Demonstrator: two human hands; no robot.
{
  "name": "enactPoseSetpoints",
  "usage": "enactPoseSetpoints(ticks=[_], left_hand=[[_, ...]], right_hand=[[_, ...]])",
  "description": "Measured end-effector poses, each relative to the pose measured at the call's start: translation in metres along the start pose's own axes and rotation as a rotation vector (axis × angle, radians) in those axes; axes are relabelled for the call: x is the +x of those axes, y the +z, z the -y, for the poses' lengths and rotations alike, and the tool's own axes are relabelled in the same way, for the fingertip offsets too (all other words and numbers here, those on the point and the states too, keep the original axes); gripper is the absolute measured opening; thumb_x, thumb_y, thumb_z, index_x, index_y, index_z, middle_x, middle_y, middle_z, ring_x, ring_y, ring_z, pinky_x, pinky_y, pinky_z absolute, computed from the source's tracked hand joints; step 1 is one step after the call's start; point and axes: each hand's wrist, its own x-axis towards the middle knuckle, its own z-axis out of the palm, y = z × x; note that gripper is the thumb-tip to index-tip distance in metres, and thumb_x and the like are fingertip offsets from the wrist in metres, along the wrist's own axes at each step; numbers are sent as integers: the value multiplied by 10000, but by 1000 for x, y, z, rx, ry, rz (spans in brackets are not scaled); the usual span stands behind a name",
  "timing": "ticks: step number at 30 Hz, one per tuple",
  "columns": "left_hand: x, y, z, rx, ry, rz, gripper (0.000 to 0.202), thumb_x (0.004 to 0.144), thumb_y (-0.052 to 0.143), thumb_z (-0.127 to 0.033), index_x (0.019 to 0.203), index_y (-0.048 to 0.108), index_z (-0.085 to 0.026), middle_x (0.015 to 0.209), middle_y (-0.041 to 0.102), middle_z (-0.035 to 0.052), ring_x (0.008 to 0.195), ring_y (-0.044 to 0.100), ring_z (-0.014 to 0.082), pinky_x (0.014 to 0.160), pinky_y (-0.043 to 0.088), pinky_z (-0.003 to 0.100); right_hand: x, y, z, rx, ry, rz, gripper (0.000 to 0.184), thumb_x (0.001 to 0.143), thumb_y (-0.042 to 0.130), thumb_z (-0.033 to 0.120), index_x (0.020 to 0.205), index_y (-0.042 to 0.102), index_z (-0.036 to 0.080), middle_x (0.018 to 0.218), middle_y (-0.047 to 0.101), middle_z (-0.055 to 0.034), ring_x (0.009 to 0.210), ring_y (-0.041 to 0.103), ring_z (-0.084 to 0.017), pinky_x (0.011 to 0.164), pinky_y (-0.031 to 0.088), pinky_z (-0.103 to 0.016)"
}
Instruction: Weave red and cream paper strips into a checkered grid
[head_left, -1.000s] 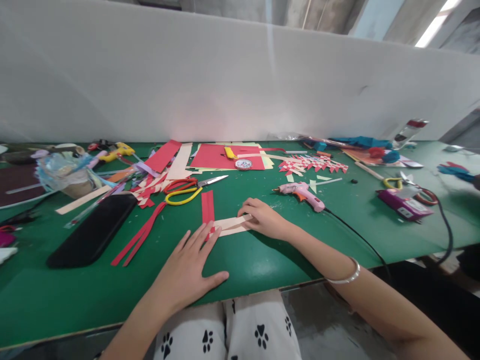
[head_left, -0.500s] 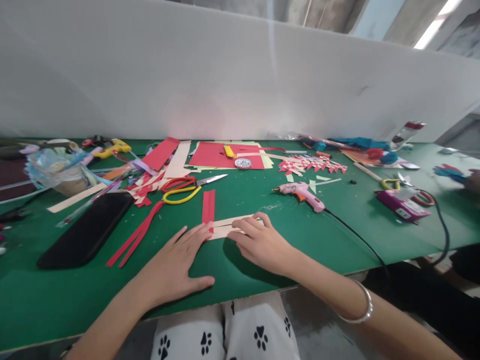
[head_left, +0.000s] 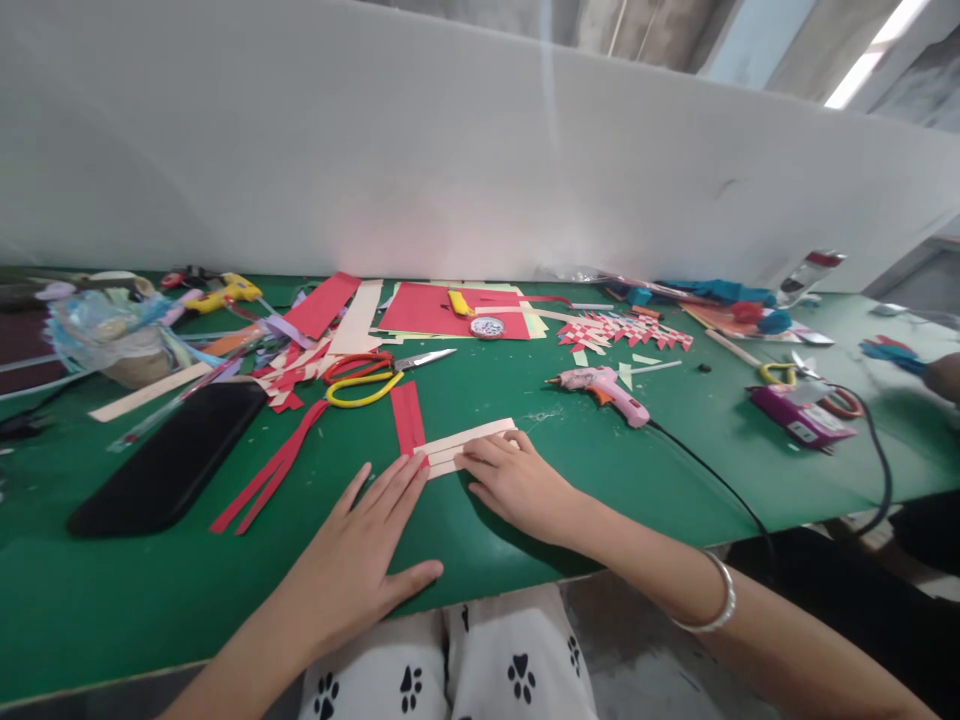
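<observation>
Cream paper strips lie side by side on the green table, meeting a red paper strip that points away from me. My left hand is flat with outstretched fingers, its fingertips pressing down where the red and cream strips cross. Over the right part of the cream strips, my right hand has its fingers bent and closed on them; the thumb and its contact are partly hidden. Beyond the strips lie scissors with yellow and red handles. Two joined red strips trail from beside the scissors.
A pink glue gun lies to the right, its cord crossing the table edge. A black phone-like slab is at left. Red sheets, woven paper pieces and a purple box lie farther off. Another person's hand shows at right.
The cream strips now lie spread flat next to each other with their right end exposed. The red strip has tilted left at its far end. My right hand's fingers have lowered onto the strips.
</observation>
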Motion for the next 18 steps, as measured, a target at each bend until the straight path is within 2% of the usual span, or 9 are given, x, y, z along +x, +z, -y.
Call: enactPoseSetpoints(ticks=[5, 11, 18], left_hand=[[-2, 1, 11, 3, 66, -35, 785, 829, 343, -625, 1430, 15, -242, 1467, 228, 36, 1315, 297, 227, 1095, 134, 425], [0, -3, 15, -29, 59, -6, 783, 805, 365, -648, 1429, 84, -266, 1458, 261, 33, 1292, 339, 238, 1099, 122, 433], [-1, -4, 12, -58, 55, -1, 793, 813, 362, -638, 1431, 39, -260, 1465, 244, 41, 1309, 308, 239, 1101, 121, 432]], right_hand=[[-1, 8, 3, -66, -19, -24, 262, 897, 413, 195, 1117, 529, 112, 1072, 564, -112, 991, 518, -214, 828, 376, -363], [-4, 9, 8, -62, 29, -23, 275, 914, 371, 193, 1144, 511, 141, 1099, 564, -116, 1004, 521, -211, 841, 376, -372], [-23, 5, 9, 43, 185, 10, 371, 899, 412, 272, 1252, 451, 162, 1228, 530, -109, 1080, 506, -221, 899, 374, -406]])
